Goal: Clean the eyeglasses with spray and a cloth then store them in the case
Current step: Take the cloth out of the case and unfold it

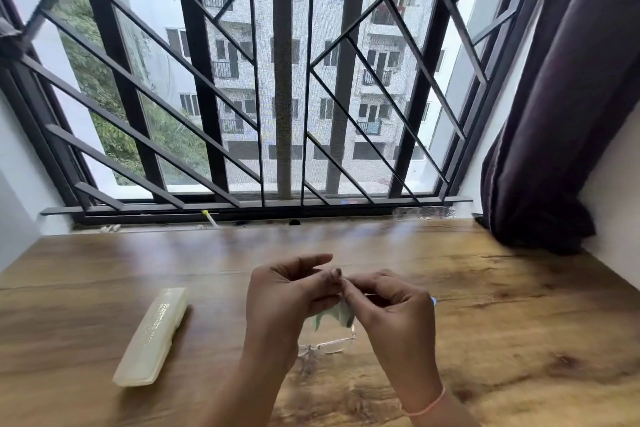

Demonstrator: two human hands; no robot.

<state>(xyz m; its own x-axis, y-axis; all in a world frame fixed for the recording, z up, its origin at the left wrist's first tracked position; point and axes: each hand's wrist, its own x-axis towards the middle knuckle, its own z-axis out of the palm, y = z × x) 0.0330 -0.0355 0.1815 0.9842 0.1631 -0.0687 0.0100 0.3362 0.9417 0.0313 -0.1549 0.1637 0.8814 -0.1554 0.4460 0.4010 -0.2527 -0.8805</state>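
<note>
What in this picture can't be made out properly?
Head view only.
Cloth: mostly hidden between the left hand and right hand.
Eyeglasses: upper part covered by both hands, blurred.
Blue thing behind the right hand: only a sliver shows.
Case lettering: too blurred to read.

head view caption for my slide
Left hand and right hand hold clear-framed eyeglasses and a pale cloth; closed case beside them.

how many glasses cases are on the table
1: the case lies closed on the table, left of the left hand; part of the table is hidden.
</note>
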